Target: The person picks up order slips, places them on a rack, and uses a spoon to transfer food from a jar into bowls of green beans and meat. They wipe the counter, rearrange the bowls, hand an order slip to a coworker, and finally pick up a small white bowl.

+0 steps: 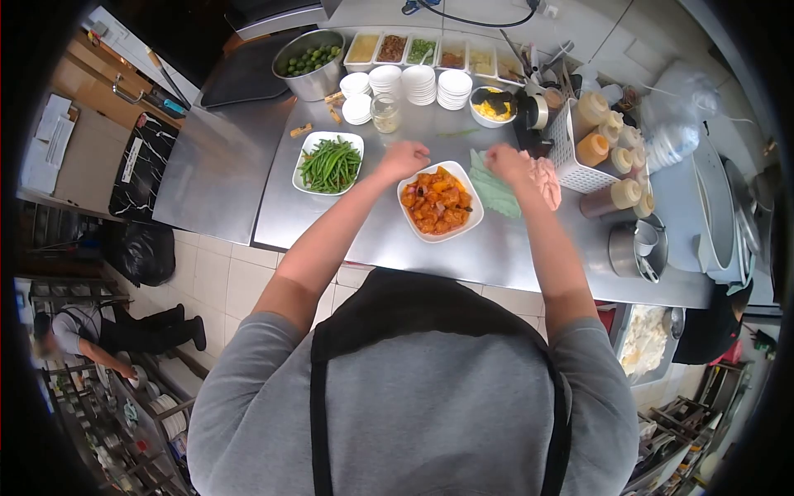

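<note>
A white squarish bowl (pixel 463 234) holds chunks of food in orange-red sauce (pixel 436 201). My left hand (pixel 403 159) is just above its far left rim, with the fingers loosely bent and a small gap between thumb and fingers. To the right of the bowl, my right hand (pixel 508 164) is over a green cloth (pixel 495 195) and beside a pink cloth (pixel 543 178). Its fingers are curled in; whether they pinch anything is hidden. Left of my left forearm stands a white dish (pixel 303 185) of green beans (pixel 331 165).
Behind are stacks of small white dishes (pixel 419 84), a glass jar (pixel 385 113), a bowl of yellow food (pixel 493 114) and a metal pot of green fruits (pixel 310 83). A basket of sauce bottles (pixel 571 157) is right. Another person (pixel 99 331) is at far left.
</note>
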A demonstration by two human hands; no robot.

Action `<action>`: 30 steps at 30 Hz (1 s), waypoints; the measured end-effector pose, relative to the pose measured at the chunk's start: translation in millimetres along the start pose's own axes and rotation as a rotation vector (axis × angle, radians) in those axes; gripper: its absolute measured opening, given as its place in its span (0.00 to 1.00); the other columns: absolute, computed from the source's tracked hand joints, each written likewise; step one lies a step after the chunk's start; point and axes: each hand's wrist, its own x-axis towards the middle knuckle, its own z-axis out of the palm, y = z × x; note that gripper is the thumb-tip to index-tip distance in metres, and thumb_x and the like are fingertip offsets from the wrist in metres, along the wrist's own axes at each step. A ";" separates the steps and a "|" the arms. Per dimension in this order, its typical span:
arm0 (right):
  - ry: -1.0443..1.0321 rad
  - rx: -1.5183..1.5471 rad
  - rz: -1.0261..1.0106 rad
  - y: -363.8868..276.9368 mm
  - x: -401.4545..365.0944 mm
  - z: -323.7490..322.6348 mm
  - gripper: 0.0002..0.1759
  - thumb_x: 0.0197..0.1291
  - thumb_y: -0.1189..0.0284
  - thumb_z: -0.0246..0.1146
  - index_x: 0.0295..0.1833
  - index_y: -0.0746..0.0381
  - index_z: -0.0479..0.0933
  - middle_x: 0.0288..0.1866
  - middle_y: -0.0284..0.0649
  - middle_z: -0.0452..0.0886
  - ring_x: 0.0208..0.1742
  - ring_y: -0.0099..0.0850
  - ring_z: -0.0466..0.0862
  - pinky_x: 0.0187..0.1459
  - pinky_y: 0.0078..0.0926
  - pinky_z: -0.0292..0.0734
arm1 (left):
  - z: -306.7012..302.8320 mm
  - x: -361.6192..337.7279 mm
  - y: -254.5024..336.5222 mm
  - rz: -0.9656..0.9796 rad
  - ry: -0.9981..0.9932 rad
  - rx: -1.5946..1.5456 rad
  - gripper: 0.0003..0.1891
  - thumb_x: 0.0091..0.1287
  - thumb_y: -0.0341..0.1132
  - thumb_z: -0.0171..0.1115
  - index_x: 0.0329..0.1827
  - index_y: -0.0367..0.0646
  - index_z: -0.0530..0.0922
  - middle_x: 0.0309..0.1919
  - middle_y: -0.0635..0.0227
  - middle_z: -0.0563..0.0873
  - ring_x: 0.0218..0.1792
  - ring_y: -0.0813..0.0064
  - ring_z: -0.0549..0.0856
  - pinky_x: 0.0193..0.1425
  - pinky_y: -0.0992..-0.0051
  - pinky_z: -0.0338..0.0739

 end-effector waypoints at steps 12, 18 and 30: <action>-0.172 0.226 -0.114 -31.1 8.5 -10.9 0.05 0.45 0.72 0.61 0.31 0.56 0.76 0.37 0.41 0.74 0.42 0.40 0.76 0.43 0.35 0.70 | 13.3 20.2 -7.0 0.025 -0.057 0.086 0.14 0.52 0.36 0.59 0.40 0.41 0.80 0.36 0.60 0.83 0.39 0.65 0.82 0.46 0.71 0.75; -0.287 0.357 -0.220 -55.6 3.7 1.9 0.05 0.45 0.72 0.61 0.32 0.54 0.75 0.37 0.42 0.74 0.43 0.40 0.75 0.43 0.36 0.70 | 28.2 33.5 -5.3 0.021 -0.162 0.269 0.10 0.50 0.32 0.57 0.35 0.46 0.82 0.34 0.59 0.83 0.38 0.61 0.81 0.45 0.68 0.75; -0.104 0.071 -0.357 -65.9 -13.6 1.0 0.03 0.47 0.74 0.56 0.31 0.57 0.71 0.32 0.42 0.73 0.35 0.43 0.77 0.36 0.40 0.71 | 22.4 15.3 15.5 0.027 -0.031 0.410 0.07 0.48 0.33 0.59 0.29 0.46 0.82 0.31 0.58 0.83 0.37 0.61 0.81 0.43 0.66 0.75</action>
